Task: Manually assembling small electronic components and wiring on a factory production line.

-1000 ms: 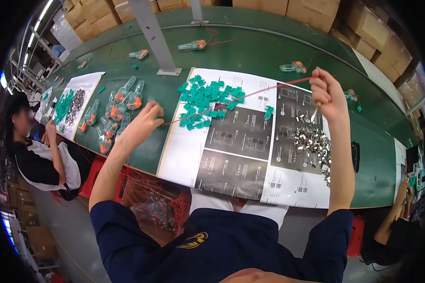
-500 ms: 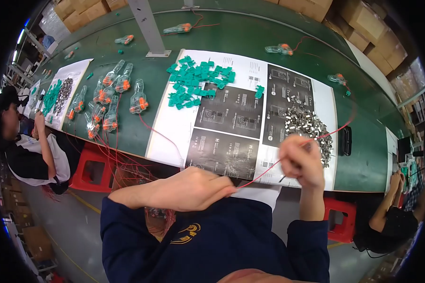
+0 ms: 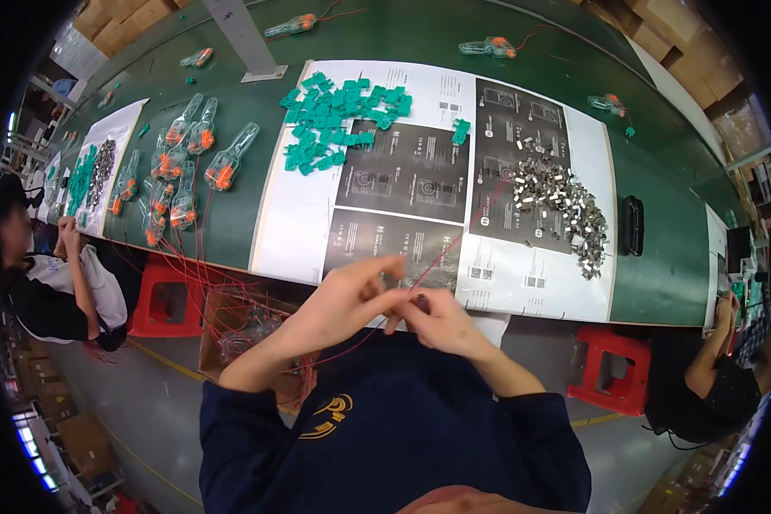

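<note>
Red wire (image 3: 428,271), one length showing, is running through the spot where both hands are meeting at the bench's front edge, its lower end trailing toward the lap. The right hand (image 3: 445,324) is pinching it between thumb and fingers; the left hand (image 3: 343,307) is touching there, forefinger spread, though whether it is gripping the wire I cannot tell.

One printed sheet (image 3: 307,236), with three dark panels, is covering the middle of the green bench (image 3: 672,265). Green clips (image 3: 343,103), too many to count, are lying toward its far left corner, one (image 3: 461,131) sitting apart. Metal bits (image 3: 565,201), also countless, are spreading near its right edge. One black case (image 3: 633,225) is lying beyond that edge.

Left of the sheet, at least seven clear housings (image 3: 231,158) with orange ends are crowding together; four more are lying scattered toward the far edge. One grey post (image 3: 242,38) is standing among them.

Below the front edge, one box (image 3: 214,347) is holding red wires, and two red stools (image 3: 612,370) are standing on the grey floor (image 3: 180,407). Two co-workers are sitting, one at each side.
</note>
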The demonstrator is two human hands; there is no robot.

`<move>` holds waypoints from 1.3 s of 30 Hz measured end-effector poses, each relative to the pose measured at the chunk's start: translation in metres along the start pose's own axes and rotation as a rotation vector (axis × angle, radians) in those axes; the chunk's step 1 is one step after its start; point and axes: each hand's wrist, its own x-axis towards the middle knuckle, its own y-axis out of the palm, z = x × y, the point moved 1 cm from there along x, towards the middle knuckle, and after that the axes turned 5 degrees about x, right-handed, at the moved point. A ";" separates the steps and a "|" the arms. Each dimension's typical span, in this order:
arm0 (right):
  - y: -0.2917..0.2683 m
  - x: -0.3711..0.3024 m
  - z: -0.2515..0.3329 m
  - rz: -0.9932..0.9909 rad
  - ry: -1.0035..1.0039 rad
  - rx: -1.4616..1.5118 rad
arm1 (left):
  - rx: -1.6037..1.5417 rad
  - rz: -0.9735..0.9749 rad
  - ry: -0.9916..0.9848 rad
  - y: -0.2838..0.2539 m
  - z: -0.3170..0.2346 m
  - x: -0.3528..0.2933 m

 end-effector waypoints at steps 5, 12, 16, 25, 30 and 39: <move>0.021 0.008 -0.028 0.055 0.007 -0.066 | -0.349 -0.215 0.005 0.007 0.001 0.033; 0.027 0.013 -0.044 0.123 -0.029 -0.219 | -0.407 -0.297 0.036 0.008 0.003 0.048; 0.024 0.014 -0.056 0.175 -0.117 -0.334 | -0.575 -0.250 0.030 0.003 0.001 0.049; -0.030 -0.005 0.045 -0.425 -0.129 0.079 | -0.702 -0.071 -0.055 0.012 0.018 0.044; -0.023 0.008 0.025 -0.463 -0.499 -0.020 | -0.791 -0.090 -0.026 0.020 0.021 0.041; -0.008 0.017 0.019 -0.527 -0.380 -0.011 | -0.956 -0.230 -0.048 0.017 0.051 0.034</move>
